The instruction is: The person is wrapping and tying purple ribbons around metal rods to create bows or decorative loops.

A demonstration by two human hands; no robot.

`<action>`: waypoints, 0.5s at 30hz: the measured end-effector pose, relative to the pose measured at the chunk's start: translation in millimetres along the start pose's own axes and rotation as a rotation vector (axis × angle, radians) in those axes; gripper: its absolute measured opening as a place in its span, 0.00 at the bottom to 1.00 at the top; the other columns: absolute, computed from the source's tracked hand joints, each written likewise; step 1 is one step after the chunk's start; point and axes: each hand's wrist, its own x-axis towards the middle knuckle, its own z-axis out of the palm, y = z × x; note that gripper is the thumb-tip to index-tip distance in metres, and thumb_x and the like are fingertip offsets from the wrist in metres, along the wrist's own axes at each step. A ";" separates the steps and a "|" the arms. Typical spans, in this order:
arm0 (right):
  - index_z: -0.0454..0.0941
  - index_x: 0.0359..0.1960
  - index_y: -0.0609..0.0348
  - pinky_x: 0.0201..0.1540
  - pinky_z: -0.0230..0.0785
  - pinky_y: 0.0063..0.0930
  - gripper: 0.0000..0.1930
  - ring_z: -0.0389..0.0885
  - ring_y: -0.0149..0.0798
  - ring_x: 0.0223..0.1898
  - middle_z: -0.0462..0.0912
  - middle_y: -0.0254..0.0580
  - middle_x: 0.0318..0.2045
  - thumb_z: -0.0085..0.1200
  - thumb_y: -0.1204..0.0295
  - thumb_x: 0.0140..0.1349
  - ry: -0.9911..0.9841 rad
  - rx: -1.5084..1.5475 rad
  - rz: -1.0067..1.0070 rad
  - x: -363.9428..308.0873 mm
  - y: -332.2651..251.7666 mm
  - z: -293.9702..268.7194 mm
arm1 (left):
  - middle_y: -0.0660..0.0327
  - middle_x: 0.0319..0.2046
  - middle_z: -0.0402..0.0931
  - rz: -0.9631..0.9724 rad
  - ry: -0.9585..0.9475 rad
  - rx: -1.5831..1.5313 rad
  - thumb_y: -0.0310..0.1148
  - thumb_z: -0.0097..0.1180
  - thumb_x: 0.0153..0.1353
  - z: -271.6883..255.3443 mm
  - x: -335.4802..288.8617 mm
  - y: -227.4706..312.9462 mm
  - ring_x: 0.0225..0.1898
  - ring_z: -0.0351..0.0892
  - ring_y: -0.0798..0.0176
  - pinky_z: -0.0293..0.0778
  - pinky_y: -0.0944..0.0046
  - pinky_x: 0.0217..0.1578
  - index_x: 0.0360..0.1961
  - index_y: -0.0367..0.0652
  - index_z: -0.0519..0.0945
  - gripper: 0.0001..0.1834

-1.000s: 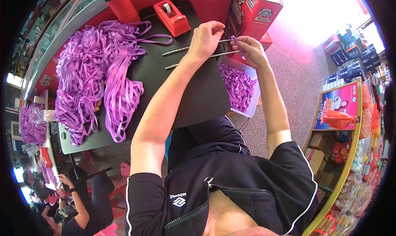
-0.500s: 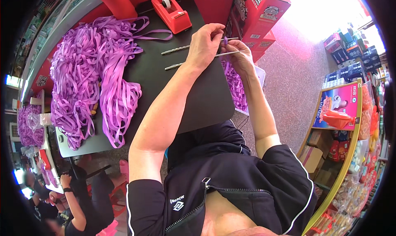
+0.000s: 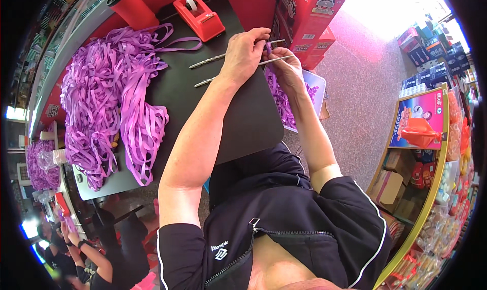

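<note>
Two thin metal rods with twisted shafts, an upper rod (image 3: 207,61) and a lower rod (image 3: 205,81), stick out sideways over the right part of the black table top (image 3: 238,122). A short bit of purple ribbon (image 3: 269,47) is on the upper rod near its right end. My left hand (image 3: 243,56) is closed over the rods, thumb and forefinger pinched at the ribbon. From the right, my right hand (image 3: 285,69) meets it, its fingers closed on the ribbon beside the lower rod's end. Its fingertips are partly hidden.
A large heap of purple ribbon (image 3: 96,102) covers the table's left side. Behind stand a red tape dispenser (image 3: 205,24) and a red cup (image 3: 133,8). A white bin (image 3: 317,84) holds purple pieces below my right forearm. Red cartons (image 3: 309,16) stand behind; another person sits lower left.
The view has shifted slightly, so table, rods and dispenser sit further left. My hands stay together at the rods, the right fingers closer to the ribbon. The other person's arms have moved.
</note>
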 end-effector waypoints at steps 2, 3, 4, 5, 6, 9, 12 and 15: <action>0.75 0.39 0.62 0.42 0.76 0.21 0.09 0.83 0.34 0.38 0.83 0.43 0.36 0.59 0.79 0.58 0.012 -0.029 0.002 -0.8 -1.8 0.0 | 0.53 0.39 0.82 -0.083 -0.023 -0.002 0.26 0.51 0.62 -0.5 -0.7 3.8 0.43 0.82 0.61 0.74 0.65 0.44 0.47 0.35 0.78 0.13; 0.75 0.39 0.62 0.42 0.76 0.21 0.09 0.83 0.34 0.38 0.83 0.43 0.36 0.59 0.79 0.58 0.013 -0.026 -0.002 -0.6 -2.7 0.7 | 0.53 0.39 0.82 -0.080 -0.026 -0.001 0.26 0.51 0.62 -0.8 -0.8 4.5 0.43 0.82 0.61 0.74 0.65 0.44 0.47 0.35 0.78 0.13; 0.75 0.40 0.62 0.42 0.76 0.21 0.09 0.83 0.34 0.38 0.83 0.43 0.36 0.58 0.79 0.58 0.015 -0.037 0.001 -0.4 -3.6 1.5 | 0.53 0.38 0.82 -0.086 -0.024 0.016 0.27 0.51 0.62 -1.4 -0.9 5.2 0.42 0.82 0.60 0.74 0.65 0.44 0.47 0.35 0.78 0.13; 0.75 0.40 0.62 0.41 0.76 0.21 0.09 0.83 0.34 0.38 0.83 0.43 0.36 0.58 0.79 0.58 0.016 -0.050 0.005 -0.2 -4.9 2.8 | 0.53 0.38 0.82 -0.093 -0.021 0.032 0.27 0.52 0.62 -1.4 -1.4 4.4 0.41 0.82 0.60 0.74 0.65 0.43 0.47 0.35 0.78 0.13; 0.75 0.40 0.62 0.41 0.76 0.21 0.09 0.83 0.34 0.38 0.83 0.43 0.36 0.58 0.79 0.58 0.016 -0.049 0.003 0.4 -6.4 4.1 | 0.53 0.38 0.82 -0.091 -0.022 0.033 0.27 0.52 0.62 -1.3 -1.4 3.5 0.41 0.82 0.60 0.74 0.65 0.43 0.47 0.35 0.78 0.13; 0.75 0.41 0.63 0.40 0.75 0.20 0.10 0.83 0.33 0.39 0.83 0.43 0.36 0.59 0.78 0.58 0.004 -0.110 -0.002 2.2 -9.1 5.7 | 0.53 0.36 0.83 -0.084 -0.014 0.085 0.27 0.52 0.62 0.4 -0.5 1.7 0.39 0.83 0.59 0.74 0.64 0.43 0.46 0.35 0.78 0.13; 0.74 0.43 0.64 0.41 0.75 0.20 0.11 0.83 0.33 0.38 0.83 0.43 0.36 0.59 0.76 0.59 0.017 -0.126 -0.001 2.0 -9.5 7.8 | 0.53 0.35 0.82 -0.065 -0.003 0.151 0.27 0.53 0.61 1.0 -0.5 0.3 0.38 0.82 0.57 0.74 0.63 0.42 0.45 0.35 0.79 0.13; 0.73 0.46 0.64 0.41 0.75 0.20 0.13 0.84 0.34 0.38 0.83 0.44 0.36 0.56 0.72 0.62 0.006 -0.091 0.021 -0.4 -12.3 9.3 | 0.53 0.34 0.82 -0.066 -0.001 0.130 0.29 0.54 0.60 -0.1 -0.9 0.3 0.36 0.82 0.56 0.74 0.62 0.42 0.44 0.36 0.80 0.12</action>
